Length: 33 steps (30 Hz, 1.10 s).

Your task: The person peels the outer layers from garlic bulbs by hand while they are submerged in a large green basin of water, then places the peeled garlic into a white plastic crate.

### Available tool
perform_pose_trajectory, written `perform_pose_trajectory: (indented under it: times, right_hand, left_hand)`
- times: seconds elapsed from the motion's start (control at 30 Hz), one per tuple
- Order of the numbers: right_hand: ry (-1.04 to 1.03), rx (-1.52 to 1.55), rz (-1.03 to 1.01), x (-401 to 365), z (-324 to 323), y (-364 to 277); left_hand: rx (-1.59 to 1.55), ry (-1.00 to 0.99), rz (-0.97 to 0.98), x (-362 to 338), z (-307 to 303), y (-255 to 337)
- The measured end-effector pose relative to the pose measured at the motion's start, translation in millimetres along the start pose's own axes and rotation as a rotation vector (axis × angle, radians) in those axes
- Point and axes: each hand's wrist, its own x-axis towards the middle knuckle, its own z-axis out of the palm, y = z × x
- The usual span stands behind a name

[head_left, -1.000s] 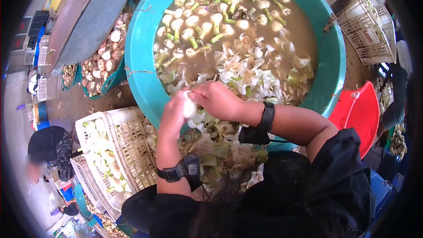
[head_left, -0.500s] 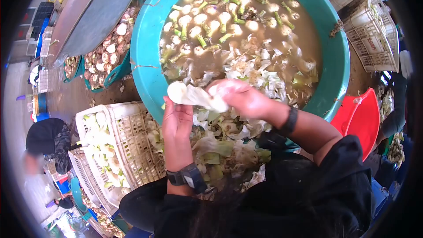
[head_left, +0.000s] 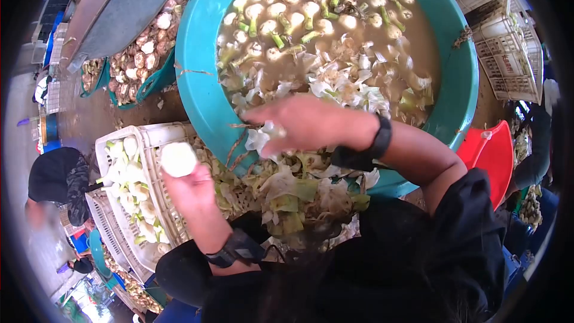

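My left hand (head_left: 194, 188) is closed around a peeled white garlic bulb (head_left: 178, 160), raised over the edge of a white plastic crate (head_left: 170, 197). At the near rim of a large teal tub (head_left: 197, 93), my right hand (head_left: 299, 122) has a scrap of pale garlic peel (head_left: 259, 139) between its thumb and fingers, slightly blurred. Below it lies a heap of loose peels (head_left: 299, 194). Inside the tub, garlic bulbs with green stems (head_left: 310, 11) float in brown water, and torn skins (head_left: 353, 87) gather on the near side.
Trimmed bulbs (head_left: 131, 188) fill the crate on the left. Behind it stand teal baskets of unpeeled garlic (head_left: 146, 63). A red basin (head_left: 490, 158) is at the right, with white crates (head_left: 508, 60) beyond. Another person (head_left: 57, 176) bends at the far left.
My left hand has carried the bulb left and down, away from the tub toward the crate. My right hand has come away from the bulb with peel and shifted left.
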Motion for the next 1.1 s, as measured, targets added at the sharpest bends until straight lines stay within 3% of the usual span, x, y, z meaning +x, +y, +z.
perform_pose_trajectory:
  times: [0.03,0.07,0.1,0.13,0.17,0.2,0.23,0.27,0.3,0.33,0.37,0.4,0.43,0.47,0.5,0.57,0.67,0.7,0.73,0.83,0.9,0.93,1.07,1.1]
  right_hand:
    - [0.163,0.108,-0.169,3.5,20.8,-10.8]
    - [0.154,0.104,-0.171,9.9,26.8,-20.7]
    - [-0.005,0.248,-0.011,16.1,28.8,-29.6]
    - [-0.162,0.390,0.154,18.9,29.1,-33.0]
    - [-0.245,0.307,0.179,16.8,29.7,-27.2]
    - [-0.310,0.032,0.143,14.0,31.8,-9.4]
    - [-0.369,-0.243,0.104,15.3,28.8,10.0]
    - [-0.327,-0.332,0.314,23.0,12.9,14.9]
    - [-0.281,-0.418,0.526,33.5,-4.2,22.1]
    - [-0.147,-0.564,0.449,43.6,-2.6,59.2]
    - [-0.012,-0.706,0.372,51.4,3.6,98.1]
    - [-0.003,-0.705,0.378,59.5,-0.1,116.5]
    - [-0.133,-0.643,0.547,67.6,-5.9,129.1]
    - [-0.261,-0.572,0.713,70.7,-6.5,138.6]
    - [-0.247,-0.567,0.719,67.2,0.0,143.7]
    - [-0.121,-0.236,0.758,59.1,15.4,144.5]
    - [-0.119,-0.050,0.541,34.0,19.8,88.5]
    - [-0.094,-0.121,0.219,20.2,22.0,73.4]
    - [-0.118,-0.118,0.155,10.5,25.4,59.5]
    - [-0.049,-0.320,0.041,-8.2,18.4,23.5]
    - [-0.249,-0.459,0.070,-11.7,11.4,12.5]
    - [-0.246,-0.461,0.079,-11.9,12.0,12.6]
    - [-0.094,-0.187,0.260,-13.7,22.2,29.8]
    - [-0.080,0.314,0.526,-14.3,18.4,32.9]
  left_hand:
    - [0.117,0.161,0.030,-8.9,28.5,-13.5]
    - [0.229,0.323,0.061,-18.9,55.4,-33.0]
    - [0.175,0.201,-0.023,-22.8,53.2,-43.0]
    - [0.167,0.203,-0.022,-20.4,36.7,-40.6]
    - [0.032,0.052,0.145,-15.1,9.9,-27.4]
    - [-0.102,-0.102,0.310,-11.3,-13.5,-5.3]
    - [-0.149,-0.161,0.338,-9.9,-38.2,37.2]
    - [-0.195,-0.220,0.362,-11.4,-53.7,72.6]
    - [-0.417,0.097,0.553,-17.8,-46.5,85.6]
    - [-0.634,0.423,0.733,-22.9,-34.7,96.2]
    - [-0.631,0.418,0.729,-25.3,-18.3,94.2]
    - [-0.529,0.507,0.719,-27.2,3.5,82.5]
    - [-0.426,0.591,0.707,-26.8,19.3,71.3]
    - [-0.304,0.418,0.564,-17.3,11.7,57.5]
    - [-0.178,0.249,0.421,-8.3,4.4,43.9]
    - [0.253,0.200,0.317,0.6,39.0,-9.8]
    - [0.413,0.256,-0.061,6.6,77.2,-66.0]
    - [0.426,0.151,-0.158,12.6,79.6,-75.1]
    - [0.438,0.040,-0.257,17.6,80.3,-82.6]
    - [0.746,0.070,-0.185,14.8,91.5,-95.6]
    - [0.772,0.057,-0.176,13.8,85.2,-99.8]
    - [0.800,0.052,-0.157,13.3,83.9,-101.5]
    - [0.669,0.087,-0.191,13.7,82.3,-106.4]
    - [0.606,0.020,-0.208,13.3,80.3,-105.7]
